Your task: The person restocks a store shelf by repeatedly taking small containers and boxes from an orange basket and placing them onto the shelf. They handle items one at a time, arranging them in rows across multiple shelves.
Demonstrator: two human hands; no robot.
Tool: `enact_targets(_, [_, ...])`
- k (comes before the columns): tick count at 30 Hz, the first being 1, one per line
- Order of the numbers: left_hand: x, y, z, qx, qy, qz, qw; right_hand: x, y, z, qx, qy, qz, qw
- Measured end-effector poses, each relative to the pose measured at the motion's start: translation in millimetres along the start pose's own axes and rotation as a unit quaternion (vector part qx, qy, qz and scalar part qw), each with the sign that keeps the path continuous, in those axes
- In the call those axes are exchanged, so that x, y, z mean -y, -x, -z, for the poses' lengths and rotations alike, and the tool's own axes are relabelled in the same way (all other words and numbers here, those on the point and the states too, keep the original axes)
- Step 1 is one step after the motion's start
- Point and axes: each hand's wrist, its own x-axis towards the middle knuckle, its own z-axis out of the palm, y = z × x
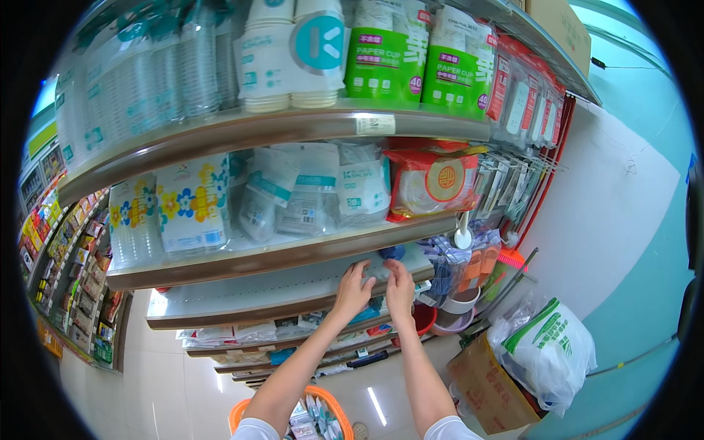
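Note:
Both of my arms reach forward to the front edge of a pale metal shelf (242,287), the third one down. My left hand (353,290) is open, its fingers stretched toward the shelf and its thumb apart. Close beside it on the right, my right hand (400,292) is also open, fingers raised and slightly bent. Nothing shows in either hand, and a small gap lies between them. Just beyond the fingertips, a dark blue rounded thing (392,253) sits at the back right of this shelf; its kind is too small to tell.
Above are paper cup packs (386,62), clear plastic cups (121,81) and a red package (433,183). An orange basket (334,403) of small packets stands below my arms. At right are a red broom (511,257), a cardboard box (488,385) and a white plastic bag (550,352).

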Motion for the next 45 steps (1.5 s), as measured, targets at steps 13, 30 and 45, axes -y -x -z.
enact_targets(13, [80, -82, -95, 0.108, 0.029, 0.108, 0.988, -96, -70, -26, 0.068, 0.283, -0.053, 0.955])
enact_targets(30, [-4, 2, 2, -0.136, 0.060, 0.083, 0.985, 19, 7, -44, 0.029, -0.126, -0.023, 0.991])
enact_targets(45, [41, 125, 311, -0.299, -0.124, 0.141, 0.936, 223, 158, -241, 0.261, -0.223, -0.034, 0.939])
